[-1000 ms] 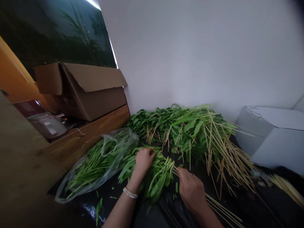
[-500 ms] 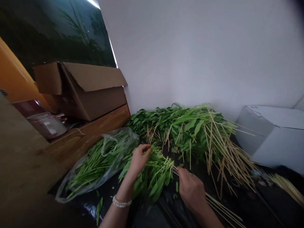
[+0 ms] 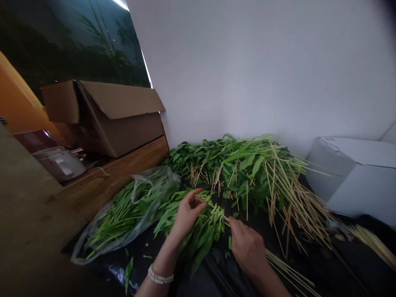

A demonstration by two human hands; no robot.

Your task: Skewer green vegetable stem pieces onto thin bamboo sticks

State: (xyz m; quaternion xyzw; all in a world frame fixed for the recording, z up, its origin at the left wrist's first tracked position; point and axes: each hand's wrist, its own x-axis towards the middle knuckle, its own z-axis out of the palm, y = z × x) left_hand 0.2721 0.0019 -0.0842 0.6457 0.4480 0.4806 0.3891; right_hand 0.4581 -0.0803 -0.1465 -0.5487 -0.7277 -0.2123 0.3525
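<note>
My left hand (image 3: 189, 210), with a beaded bracelet on its wrist, is over a pile of cut leafy greens (image 3: 201, 243). Its thumb and index finger are curled together in a pinch; whatever is between the tips is too small to make out. My right hand (image 3: 248, 244) is closed around thin sticks (image 3: 227, 220), whose ends poke out toward the stems of that pile. More thin sticks (image 3: 289, 272) show behind the right wrist; I cannot tell whether these belong to the held ones.
Behind lies a heap of greens (image 3: 210, 154) on sticks (image 3: 297, 202). A clear plastic bag (image 3: 82, 260) of greens sits at left. Black plastic sheeting (image 3: 105, 274) covers the surface. A cardboard box (image 3: 130, 132), a jar (image 3: 62, 165) and a white box (image 3: 365, 185) stand around.
My left hand has moved a little to the right and down, toward the held sticks. The right hand has shifted only slightly left, still gripping them.
</note>
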